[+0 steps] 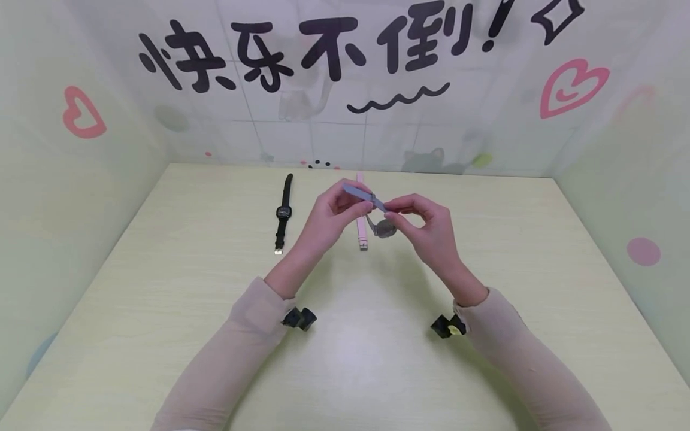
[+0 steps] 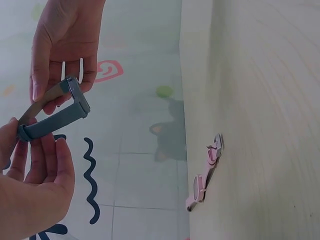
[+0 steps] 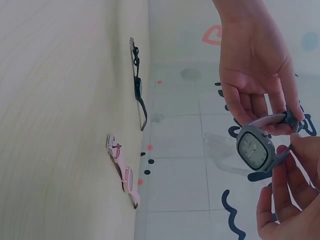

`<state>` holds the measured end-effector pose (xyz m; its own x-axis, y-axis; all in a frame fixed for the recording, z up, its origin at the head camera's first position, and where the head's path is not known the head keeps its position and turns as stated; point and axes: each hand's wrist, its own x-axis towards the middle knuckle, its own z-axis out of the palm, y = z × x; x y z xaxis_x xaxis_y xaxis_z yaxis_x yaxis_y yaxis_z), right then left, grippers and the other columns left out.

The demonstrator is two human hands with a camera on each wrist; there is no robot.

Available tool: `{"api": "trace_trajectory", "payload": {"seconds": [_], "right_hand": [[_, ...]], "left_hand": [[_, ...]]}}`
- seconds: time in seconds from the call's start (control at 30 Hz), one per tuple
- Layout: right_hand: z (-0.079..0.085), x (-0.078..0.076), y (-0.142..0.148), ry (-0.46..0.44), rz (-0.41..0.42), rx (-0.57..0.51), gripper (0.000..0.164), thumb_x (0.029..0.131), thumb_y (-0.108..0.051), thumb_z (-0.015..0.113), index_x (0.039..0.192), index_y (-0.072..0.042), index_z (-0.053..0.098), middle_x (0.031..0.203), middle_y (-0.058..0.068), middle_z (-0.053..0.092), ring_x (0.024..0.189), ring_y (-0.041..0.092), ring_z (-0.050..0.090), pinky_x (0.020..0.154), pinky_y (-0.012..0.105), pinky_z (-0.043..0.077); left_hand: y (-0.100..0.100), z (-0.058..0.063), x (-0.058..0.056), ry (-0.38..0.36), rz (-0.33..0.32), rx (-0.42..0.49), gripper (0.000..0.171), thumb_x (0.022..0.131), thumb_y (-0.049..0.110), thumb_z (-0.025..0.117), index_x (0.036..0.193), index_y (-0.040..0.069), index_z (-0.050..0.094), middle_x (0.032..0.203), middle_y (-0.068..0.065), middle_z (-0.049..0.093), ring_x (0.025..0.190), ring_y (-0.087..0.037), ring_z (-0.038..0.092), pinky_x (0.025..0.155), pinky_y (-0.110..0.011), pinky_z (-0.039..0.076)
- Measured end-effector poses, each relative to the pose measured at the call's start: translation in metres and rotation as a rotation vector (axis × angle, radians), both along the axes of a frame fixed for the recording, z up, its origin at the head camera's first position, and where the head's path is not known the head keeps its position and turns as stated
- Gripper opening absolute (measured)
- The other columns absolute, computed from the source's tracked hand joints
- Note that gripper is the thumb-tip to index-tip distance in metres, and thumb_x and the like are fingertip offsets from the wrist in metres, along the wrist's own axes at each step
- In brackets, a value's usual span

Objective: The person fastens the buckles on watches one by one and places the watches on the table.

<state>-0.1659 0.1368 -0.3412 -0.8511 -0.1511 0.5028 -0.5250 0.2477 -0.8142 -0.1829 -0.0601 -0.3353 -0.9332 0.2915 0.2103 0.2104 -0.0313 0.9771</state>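
Both hands hold a grey-blue wristwatch [image 1: 385, 228] up over the table, its strap bent into a loop. My left hand [image 1: 330, 211] pinches the strap near the buckle and keeper between thumb and fingers. Opposite it, my right hand [image 1: 427, 226] pinches another stretch of strap. The square watch face [image 3: 254, 150] hangs below the fingers in the right wrist view, tilted. In the left wrist view the strap [image 2: 57, 120] shows as a closed-looking band; the buckle is partly hidden by fingertips. Behind the hands a pink watch [image 1: 362, 236] lies on the table, partly covered.
A black watch [image 1: 283, 212] lies stretched out on the pale wooden table [image 1: 345, 359], left of the hands. Printed curtains [image 1: 345, 140] stand behind the table's back edge and at both sides. Small black devices [image 1: 299, 318] sit at both sleeve cuffs.
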Motion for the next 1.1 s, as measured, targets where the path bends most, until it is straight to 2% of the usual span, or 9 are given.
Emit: {"api": "trace_trajectory", "payload": {"seconds": [0.13, 0.27, 0.47, 0.57, 0.8, 1.0, 1.1], "right_hand": [[-0.0007, 0.0011, -0.0008, 0.014, 0.009, -0.007, 0.016, 0.086, 0.002, 0.073, 0.102, 0.004, 0.072, 0.098, 0.019, 0.074, 0.089, 0.001, 0.066, 0.088, 0.020, 0.054], [-0.0015, 0.0023, -0.0027, 0.032, 0.010, -0.001, 0.015, 0.086, 0.002, 0.074, 0.101, 0.004, 0.073, 0.097, 0.019, 0.074, 0.089, 0.000, 0.067, 0.089, 0.023, 0.055], [-0.0011, 0.0038, -0.0053, 0.035, -0.001, 0.011, 0.016, 0.087, 0.001, 0.073, 0.103, 0.004, 0.072, 0.099, 0.018, 0.074, 0.091, -0.001, 0.066, 0.091, 0.034, 0.056], [-0.0020, 0.0038, -0.0052, 0.027, -0.002, 0.011, 0.019, 0.087, 0.000, 0.073, 0.106, 0.004, 0.071, 0.102, 0.018, 0.074, 0.093, 0.000, 0.066, 0.092, 0.036, 0.056], [-0.0042, 0.0039, -0.0036, 0.020, 0.005, 0.015, 0.023, 0.085, 0.003, 0.074, 0.108, 0.004, 0.070, 0.103, 0.019, 0.073, 0.093, 0.000, 0.065, 0.091, 0.023, 0.054], [-0.0051, 0.0046, -0.0046, 0.030, 0.003, 0.012, 0.022, 0.085, 0.002, 0.075, 0.106, 0.004, 0.070, 0.101, 0.018, 0.074, 0.092, 0.000, 0.066, 0.092, 0.028, 0.055], [-0.0064, 0.0041, -0.0050, 0.028, 0.008, 0.013, 0.021, 0.085, 0.001, 0.075, 0.106, 0.004, 0.071, 0.101, 0.018, 0.074, 0.093, 0.000, 0.066, 0.092, 0.027, 0.055]], "left_hand": [[-0.0010, 0.0001, 0.0012, -0.016, -0.005, -0.008, 0.023, 0.096, 0.008, 0.065, 0.118, 0.003, 0.061, 0.100, 0.005, 0.067, 0.096, -0.011, 0.064, 0.095, -0.025, 0.052], [0.0005, -0.0016, 0.0019, -0.033, -0.025, -0.012, 0.023, 0.095, 0.006, 0.065, 0.117, 0.001, 0.061, 0.099, 0.005, 0.067, 0.094, -0.011, 0.063, 0.091, -0.022, 0.052], [0.0018, -0.0022, 0.0033, -0.035, -0.010, -0.024, 0.020, 0.095, 0.007, 0.067, 0.113, 0.000, 0.063, 0.105, -0.006, 0.069, 0.094, -0.011, 0.066, 0.091, -0.023, 0.054], [0.0015, -0.0010, 0.0045, -0.029, -0.003, -0.029, 0.019, 0.094, 0.007, 0.067, 0.112, 0.000, 0.063, 0.108, -0.010, 0.069, 0.095, -0.011, 0.067, 0.092, -0.025, 0.055], [0.0010, 0.0004, 0.0049, 0.021, -0.016, -0.008, 0.019, 0.093, 0.004, 0.068, 0.111, -0.002, 0.063, 0.106, -0.009, 0.068, 0.093, -0.010, 0.066, 0.090, -0.023, 0.056], [0.0009, -0.0003, 0.0049, 0.025, -0.028, -0.039, 0.020, 0.093, 0.005, 0.068, 0.112, -0.001, 0.063, 0.109, -0.015, 0.068, 0.095, -0.013, 0.067, 0.093, -0.026, 0.056], [0.0009, -0.0018, 0.0042, 0.028, -0.025, -0.066, 0.020, 0.093, 0.006, 0.068, 0.112, 0.001, 0.063, 0.110, -0.017, 0.069, 0.097, -0.015, 0.068, 0.096, -0.028, 0.056]]}}
